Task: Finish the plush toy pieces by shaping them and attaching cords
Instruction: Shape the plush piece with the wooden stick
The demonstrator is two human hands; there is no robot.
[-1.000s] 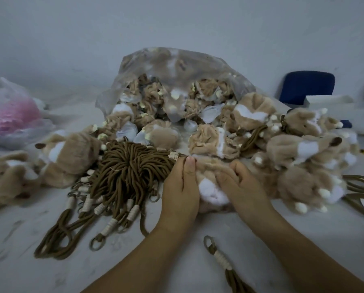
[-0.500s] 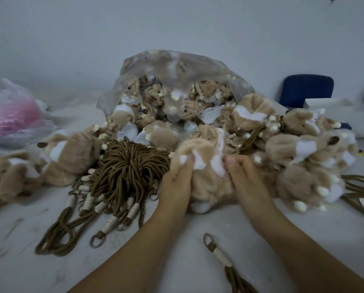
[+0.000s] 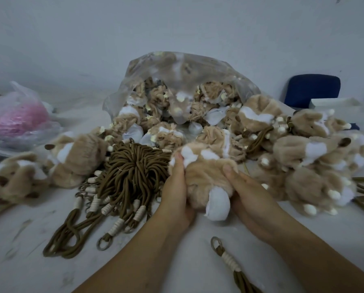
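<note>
A tan plush piece (image 3: 206, 178) with white patches sits between both hands at the table's centre, a white stub sticking out at its near end. My left hand (image 3: 176, 187) grips its left side, fingers pressed into the fur. My right hand (image 3: 246, 197) grips its right side, thumb on top. A bundle of brown cords (image 3: 121, 178) with cream wrappings and metal rings lies just left of my left hand. One single cord (image 3: 229, 259) lies on the table below my hands.
A clear plastic bag (image 3: 183, 75) spills unshaped plush pieces behind my hands. Shaped plush toys (image 3: 316, 157) pile up on the right, others (image 3: 75, 157) on the left. A bag with pink contents (image 3: 14, 121) sits far left. A blue chair (image 3: 312, 89) stands back right.
The plush piece has been turned and pulled toward me, its white stub now pointing at me. Both hands slid down its sides and squeeze it.
</note>
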